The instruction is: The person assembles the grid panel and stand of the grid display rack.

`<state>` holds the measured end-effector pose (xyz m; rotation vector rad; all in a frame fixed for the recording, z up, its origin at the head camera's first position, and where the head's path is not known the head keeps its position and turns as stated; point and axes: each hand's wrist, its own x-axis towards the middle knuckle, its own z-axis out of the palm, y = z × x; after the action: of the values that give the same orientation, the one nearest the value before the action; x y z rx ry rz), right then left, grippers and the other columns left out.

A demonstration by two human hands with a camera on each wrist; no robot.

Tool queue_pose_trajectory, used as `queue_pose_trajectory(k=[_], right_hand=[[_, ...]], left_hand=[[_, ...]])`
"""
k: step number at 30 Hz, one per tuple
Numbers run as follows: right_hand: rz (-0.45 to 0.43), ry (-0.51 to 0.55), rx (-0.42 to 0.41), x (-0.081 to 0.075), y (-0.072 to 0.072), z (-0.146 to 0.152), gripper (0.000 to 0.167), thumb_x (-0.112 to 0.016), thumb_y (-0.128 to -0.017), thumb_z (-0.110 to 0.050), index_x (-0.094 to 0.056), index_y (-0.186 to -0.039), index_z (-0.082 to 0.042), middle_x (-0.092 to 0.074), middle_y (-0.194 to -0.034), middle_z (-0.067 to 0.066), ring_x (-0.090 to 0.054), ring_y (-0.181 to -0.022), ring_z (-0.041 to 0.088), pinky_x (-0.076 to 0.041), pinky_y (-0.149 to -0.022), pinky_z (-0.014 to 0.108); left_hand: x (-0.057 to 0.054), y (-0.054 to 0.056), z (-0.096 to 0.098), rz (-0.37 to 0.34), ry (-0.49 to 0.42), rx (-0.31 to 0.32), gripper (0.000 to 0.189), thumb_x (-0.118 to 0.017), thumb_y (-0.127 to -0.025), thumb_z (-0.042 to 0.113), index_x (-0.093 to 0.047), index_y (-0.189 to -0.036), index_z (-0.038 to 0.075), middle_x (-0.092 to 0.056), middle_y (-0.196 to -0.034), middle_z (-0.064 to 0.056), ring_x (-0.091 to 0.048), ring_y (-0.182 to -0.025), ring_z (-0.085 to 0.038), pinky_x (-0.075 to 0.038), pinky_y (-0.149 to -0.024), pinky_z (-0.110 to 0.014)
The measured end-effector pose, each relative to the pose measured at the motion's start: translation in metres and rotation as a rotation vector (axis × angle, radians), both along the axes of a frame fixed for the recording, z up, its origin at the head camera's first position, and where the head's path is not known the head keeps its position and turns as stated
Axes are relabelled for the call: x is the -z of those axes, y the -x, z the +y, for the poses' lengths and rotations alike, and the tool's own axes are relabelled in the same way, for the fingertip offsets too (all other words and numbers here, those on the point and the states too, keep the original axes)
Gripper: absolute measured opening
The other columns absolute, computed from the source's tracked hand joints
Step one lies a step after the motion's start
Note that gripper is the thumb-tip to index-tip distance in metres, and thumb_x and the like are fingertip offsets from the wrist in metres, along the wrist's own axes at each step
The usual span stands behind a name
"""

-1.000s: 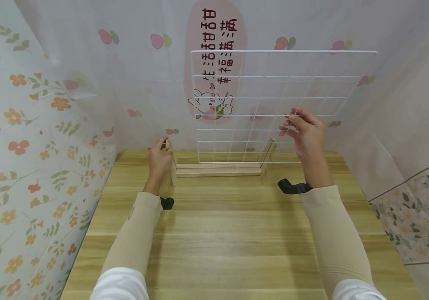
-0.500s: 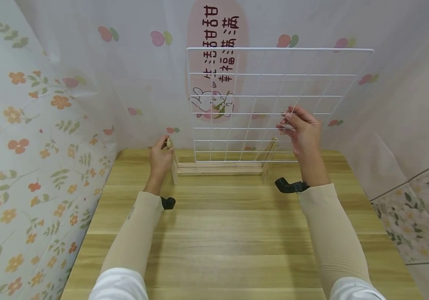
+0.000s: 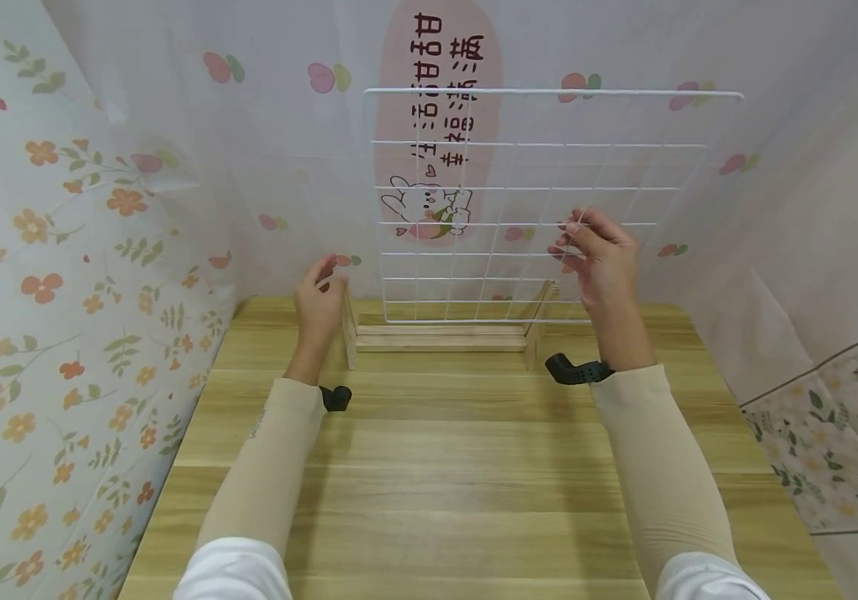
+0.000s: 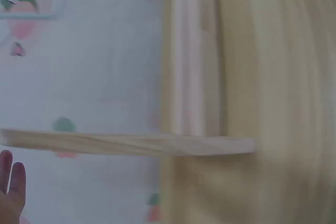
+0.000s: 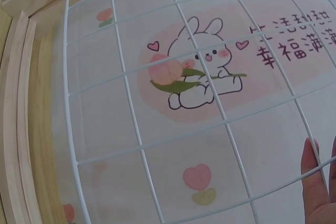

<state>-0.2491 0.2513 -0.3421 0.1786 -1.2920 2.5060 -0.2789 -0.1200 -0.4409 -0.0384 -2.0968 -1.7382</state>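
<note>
My right hand (image 3: pixel 604 254) pinches a white wire grid panel (image 3: pixel 466 188) near its right side. The panel is held up and tilted, its lower edge overlapping the wooden stand (image 3: pixel 439 337) in the head view; whether they touch I cannot tell. Bars of the grid (image 5: pixel 178 74) fill the right wrist view, with fingertips (image 5: pixel 315 182) at its right edge. Beside the top of the stand's left upright is my left hand (image 3: pixel 318 304). In the left wrist view its straight fingers (image 4: pixel 16 184) lie just off the end of that upright (image 4: pixel 131 144).
The stand sits toward the back of a wood-grain table (image 3: pixel 444 467). Behind it hangs a pale printed curtain (image 3: pixel 278 125), with a floral curtain (image 3: pixel 46 292) on the left. A black wrist mount (image 3: pixel 574 369) juts inward from the right wrist, another (image 3: pixel 336 398) from the left.
The grid panel and my right hand have shifted slightly left and up. My left hand's fingers have come off the top of the stand's left upright and spread a little.
</note>
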Motion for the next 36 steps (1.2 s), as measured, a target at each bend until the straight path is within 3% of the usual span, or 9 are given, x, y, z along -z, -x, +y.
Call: queue_pose_trajectory(k=[4, 9, 15, 19, 23, 36], right_hand=[[-0.005, 0.0, -0.009, 0.0, 0.002, -0.005, 0.015, -0.071, -0.083, 0.008, -0.069, -0.098, 0.009, -0.07, -0.083, 0.014, -0.064, -0.063, 0.022, -0.06, -0.065, 0.038], [0.002, -0.016, -0.016, -0.001, 0.004, -0.012, 0.013, -0.069, -0.084, 0.009, -0.069, -0.096, 0.008, -0.07, -0.084, 0.014, -0.064, -0.064, 0.022, -0.06, -0.065, 0.038], [-0.013, -0.042, -0.003, -0.004, 0.006, -0.023, 0.012, -0.07, -0.084, 0.007, -0.07, -0.095, 0.006, -0.07, -0.082, 0.013, -0.063, -0.064, 0.022, -0.06, -0.063, 0.037], [-0.017, -0.053, 0.002, -0.006, 0.007, -0.028, 0.011, -0.071, -0.083, 0.007, -0.07, -0.094, 0.006, -0.07, -0.08, 0.012, -0.063, -0.063, 0.022, -0.06, -0.062, 0.036], [-0.009, -0.057, 0.0, -0.006, 0.008, -0.032, 0.01, -0.069, -0.084, 0.008, -0.07, -0.093, 0.005, -0.07, -0.08, 0.012, -0.063, -0.062, 0.022, -0.06, -0.063, 0.037], [-0.022, -0.058, 0.015, -0.011, 0.007, -0.039, 0.012, -0.07, -0.085, 0.005, -0.071, -0.096, 0.004, -0.069, -0.083, 0.012, -0.063, -0.064, 0.021, -0.06, -0.065, 0.035]], left_hand=[[-0.027, 0.0, 0.003, 0.059, -0.027, 0.016, 0.034, -0.06, -0.094, 0.007, -0.062, -0.128, 0.002, -0.064, -0.124, -0.014, -0.06, -0.113, -0.023, -0.049, -0.098, -0.034], [-0.06, -0.003, 0.01, 0.112, -0.095, 0.079, 0.03, -0.058, -0.098, 0.017, -0.063, -0.125, 0.004, -0.068, -0.115, -0.013, -0.065, -0.094, -0.014, -0.054, -0.076, -0.019], [-0.089, -0.009, 0.018, 0.191, -0.126, 0.175, 0.027, -0.056, -0.098, 0.012, -0.064, -0.122, 0.001, -0.07, -0.106, -0.021, -0.068, -0.083, -0.008, -0.05, -0.056, -0.017], [-0.097, -0.008, 0.022, 0.24, -0.122, 0.223, 0.027, -0.053, -0.096, -0.001, -0.064, -0.121, -0.004, -0.068, -0.103, -0.029, -0.069, -0.078, -0.011, -0.042, -0.047, -0.019], [-0.099, -0.007, 0.025, 0.275, -0.143, 0.231, 0.027, -0.051, -0.094, -0.008, -0.064, -0.117, -0.007, -0.067, -0.098, -0.033, -0.068, -0.073, -0.013, -0.047, -0.054, -0.019], [-0.11, -0.012, 0.026, 0.249, -0.17, 0.159, 0.019, -0.053, -0.096, -0.005, -0.067, -0.107, -0.008, -0.072, -0.092, -0.021, -0.067, -0.068, -0.014, -0.057, -0.069, -0.025]])
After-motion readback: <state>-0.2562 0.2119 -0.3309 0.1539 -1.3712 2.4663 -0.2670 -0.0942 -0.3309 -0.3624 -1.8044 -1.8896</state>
